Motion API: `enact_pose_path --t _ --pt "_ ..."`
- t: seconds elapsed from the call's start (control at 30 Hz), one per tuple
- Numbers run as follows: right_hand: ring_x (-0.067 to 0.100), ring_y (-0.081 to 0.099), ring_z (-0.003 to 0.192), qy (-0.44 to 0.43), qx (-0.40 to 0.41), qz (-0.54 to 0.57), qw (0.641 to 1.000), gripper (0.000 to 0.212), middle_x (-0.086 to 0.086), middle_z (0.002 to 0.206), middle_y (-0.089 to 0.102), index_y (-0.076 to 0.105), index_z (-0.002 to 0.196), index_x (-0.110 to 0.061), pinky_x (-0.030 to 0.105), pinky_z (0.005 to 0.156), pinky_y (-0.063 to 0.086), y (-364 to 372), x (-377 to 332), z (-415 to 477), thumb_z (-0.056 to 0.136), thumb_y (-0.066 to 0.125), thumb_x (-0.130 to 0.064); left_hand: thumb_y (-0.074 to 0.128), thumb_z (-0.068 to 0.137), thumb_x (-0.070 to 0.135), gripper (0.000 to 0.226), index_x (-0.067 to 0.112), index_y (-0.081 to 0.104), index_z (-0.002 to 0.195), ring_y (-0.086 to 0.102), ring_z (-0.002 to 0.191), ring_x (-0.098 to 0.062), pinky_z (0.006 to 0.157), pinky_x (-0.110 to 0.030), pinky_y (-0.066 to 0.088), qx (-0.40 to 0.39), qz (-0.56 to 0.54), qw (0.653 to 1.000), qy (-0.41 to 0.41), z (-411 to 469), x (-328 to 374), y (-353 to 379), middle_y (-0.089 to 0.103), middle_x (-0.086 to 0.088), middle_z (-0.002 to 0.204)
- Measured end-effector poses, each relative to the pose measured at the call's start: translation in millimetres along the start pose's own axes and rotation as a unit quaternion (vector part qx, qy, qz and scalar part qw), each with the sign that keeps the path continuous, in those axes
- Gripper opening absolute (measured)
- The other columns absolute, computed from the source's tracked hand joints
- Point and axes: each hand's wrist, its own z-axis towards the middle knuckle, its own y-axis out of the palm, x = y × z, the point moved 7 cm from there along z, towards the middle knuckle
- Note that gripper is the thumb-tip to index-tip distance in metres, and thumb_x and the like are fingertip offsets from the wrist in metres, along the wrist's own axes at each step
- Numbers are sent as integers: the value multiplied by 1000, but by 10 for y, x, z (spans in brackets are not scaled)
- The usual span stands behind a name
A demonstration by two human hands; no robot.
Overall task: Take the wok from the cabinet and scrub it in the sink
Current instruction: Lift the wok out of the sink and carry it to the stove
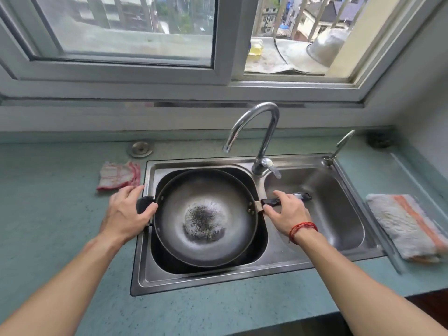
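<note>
Both your hands are on the wok, sitting in the left basin of the sink: left hand spread loosely over its short black grip, right hand curled on the long handle. Faucet arches just behind; a checked cloth lies left.

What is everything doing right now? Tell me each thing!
wok: sits in the left basin, dark burnt patch in its middle.
left hand: on the wok's small side handle.
right hand: over the long handle.
faucet: no water running.
right basin: nothing but the handle.
window: right side open.
</note>
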Motion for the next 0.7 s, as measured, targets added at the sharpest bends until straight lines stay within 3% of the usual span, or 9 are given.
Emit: enact_pose_path --t 0.13,0.27,0.43,0.7 --pt "28 47 121 35 -10 -37 999 59 5 134 53 43 140 -31 43 100 41 51 314 -24 87 48 -59 70 85 46 66 12 53 140 39 131 -41 111 -47 33 -23 37 999 -33 -51 -121 168 46 -19 144" --pt "31 47 121 78 -27 -57 995 66 10 132 53 39 142 -30 44 100 41 178 508 63 86 44 -66 64 89 49 66 19 45 144 37 132 -39 109 -46 34 -36 67 995 -66 -44 -214 304 41 -17 147" --pt "36 51 120 180 -20 67 981 72 17 129 57 47 129 -9 43 100 43 346 714 259 83 52 -66 57 92 51 63 17 45 143 40 128 -39 105 -47 37 -34 81 990 -108 50 -316 410 45 -21 140" --pt "34 54 120 295 -17 234 926 73 15 133 57 54 128 -3 36 97 39 557 800 559 85 56 -62 51 98 44 47 10 54 130 51 114 -41 92 -48 43 -22 76 985 -153 171 -343 490 50 -23 122"
